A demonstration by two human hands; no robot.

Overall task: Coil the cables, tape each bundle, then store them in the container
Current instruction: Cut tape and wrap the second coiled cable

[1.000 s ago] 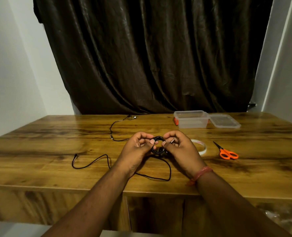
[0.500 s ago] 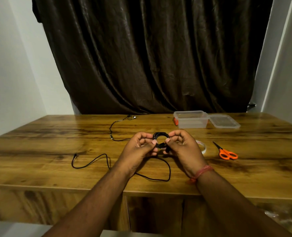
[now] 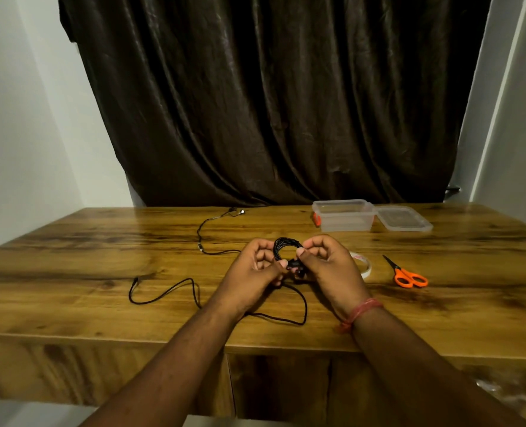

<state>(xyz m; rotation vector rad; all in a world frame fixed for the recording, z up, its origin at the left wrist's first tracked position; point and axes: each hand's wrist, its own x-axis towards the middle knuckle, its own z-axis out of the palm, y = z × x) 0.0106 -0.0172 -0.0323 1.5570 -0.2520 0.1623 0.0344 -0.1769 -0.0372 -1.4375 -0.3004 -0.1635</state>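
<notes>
A black cable is partly wound into a small upright coil [image 3: 281, 248] held between both hands above the table's middle. My left hand [image 3: 252, 272] pinches the coil's lower left side. My right hand [image 3: 326, 263] pinches its right side with thumb and fingers curled. The uncoiled tail [image 3: 169, 291] trails left and front across the wood, looping under my left wrist. A second thin cable [image 3: 203, 238] lies further back. A clear plastic container [image 3: 343, 215] stands open at the back right, its lid [image 3: 405, 218] beside it. A tape roll [image 3: 363, 263] peeks out behind my right hand.
Orange-handled scissors [image 3: 408, 277] lie on the right of the wooden table [image 3: 70, 266]. A small orange item [image 3: 316, 218] sits against the container's left wall. A dark curtain hangs behind the table, with white walls on both sides.
The coil has been raised and turned upright between my fingers, showing more of its ring. Both hands shifted slightly upward; the tail on the table stayed nearly the same.
</notes>
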